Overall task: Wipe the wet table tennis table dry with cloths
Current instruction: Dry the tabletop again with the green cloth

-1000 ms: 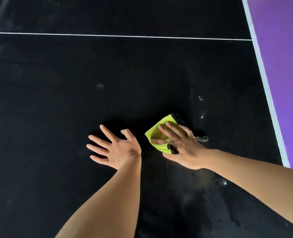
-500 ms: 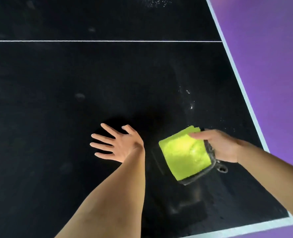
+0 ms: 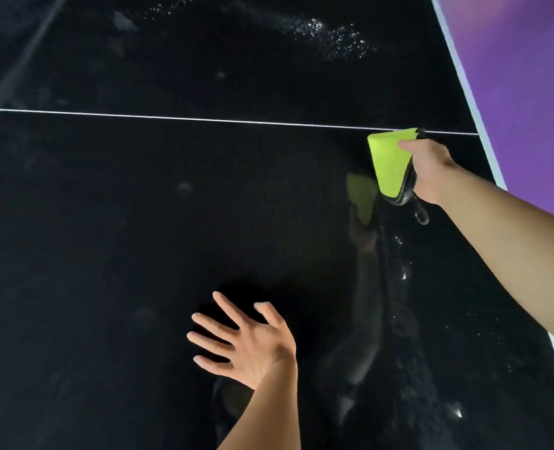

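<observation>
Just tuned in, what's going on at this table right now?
A person is drying a black table tennis table. The right hand grips a yellow-green cloth and holds it, apparently off the surface, by the white line near the table's right edge. The left hand is open with its fingers spread, low over the table nearer the person. Water droplets show beyond the line, and a wet streak runs below the cloth.

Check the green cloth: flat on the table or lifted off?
Lifted off. The right hand pinches the cloth, which hangs tilted above the table; its reflection shows separately below.
</observation>
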`<state>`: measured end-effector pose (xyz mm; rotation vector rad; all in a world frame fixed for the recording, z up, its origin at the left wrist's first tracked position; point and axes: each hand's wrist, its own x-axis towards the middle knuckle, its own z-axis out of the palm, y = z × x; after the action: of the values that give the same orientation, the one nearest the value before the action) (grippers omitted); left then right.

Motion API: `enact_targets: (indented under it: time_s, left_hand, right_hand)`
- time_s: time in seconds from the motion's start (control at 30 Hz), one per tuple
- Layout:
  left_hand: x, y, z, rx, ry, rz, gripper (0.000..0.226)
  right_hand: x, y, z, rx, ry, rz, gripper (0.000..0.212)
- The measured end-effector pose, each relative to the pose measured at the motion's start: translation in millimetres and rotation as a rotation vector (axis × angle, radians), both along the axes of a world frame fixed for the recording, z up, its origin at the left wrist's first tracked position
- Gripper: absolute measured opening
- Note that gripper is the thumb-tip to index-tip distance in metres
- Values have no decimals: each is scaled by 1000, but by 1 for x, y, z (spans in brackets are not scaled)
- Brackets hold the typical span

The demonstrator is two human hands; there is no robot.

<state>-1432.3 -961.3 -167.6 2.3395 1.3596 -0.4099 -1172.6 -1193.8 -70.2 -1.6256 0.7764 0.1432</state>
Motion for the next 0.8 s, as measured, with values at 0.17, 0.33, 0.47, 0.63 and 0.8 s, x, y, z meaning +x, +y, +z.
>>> enact_targets:
  time_s: [0.17, 0.33, 0.47, 0.63, 0.8]
  left_hand:
    - [2, -1, -1, 31, 35, 26, 73]
    - [1, -2, 2, 41, 51, 30, 73]
    - [0, -1, 3, 18, 37, 23, 72]
    - [-1, 2, 4, -11, 8, 14, 72]
    - [-4, 6, 5, -43, -67, -14, 70]
  right_hand:
    - [55, 61, -1, -363, -100, 377, 21]
    - [19, 126, -73, -672, -10, 998, 56]
    - [-34, 142, -92, -633, -235, 1230, 49]
    - [-111, 129, -80, -431, -248, 1338, 52]
    - [-201, 114, -64, -403, -109, 1174, 55]
